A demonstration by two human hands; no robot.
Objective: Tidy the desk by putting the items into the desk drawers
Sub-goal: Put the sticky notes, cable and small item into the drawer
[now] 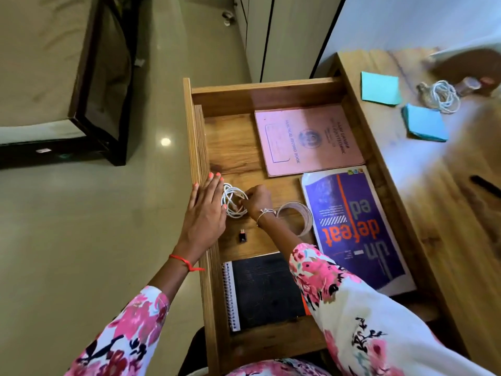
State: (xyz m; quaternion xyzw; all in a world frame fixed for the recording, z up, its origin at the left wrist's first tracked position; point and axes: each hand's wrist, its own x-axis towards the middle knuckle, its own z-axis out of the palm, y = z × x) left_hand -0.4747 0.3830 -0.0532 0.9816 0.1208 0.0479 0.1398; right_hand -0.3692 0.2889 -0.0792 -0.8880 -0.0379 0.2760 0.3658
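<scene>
Cable coil (233,203) in drawer (271,96), pinched by right hand (258,200) fingers; left hand (206,211) fingers straight, touching its left side.

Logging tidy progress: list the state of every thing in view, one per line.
Drawer: open.
Cable: coiled, in drawer, pinched by right hand.
Left hand: flat, fingers straight.
Notebook: closed, in drawer.
Record book: closed, in drawer.
Tape roll: lying in drawer.
Desk cable: coiled, not stowed.
</scene>
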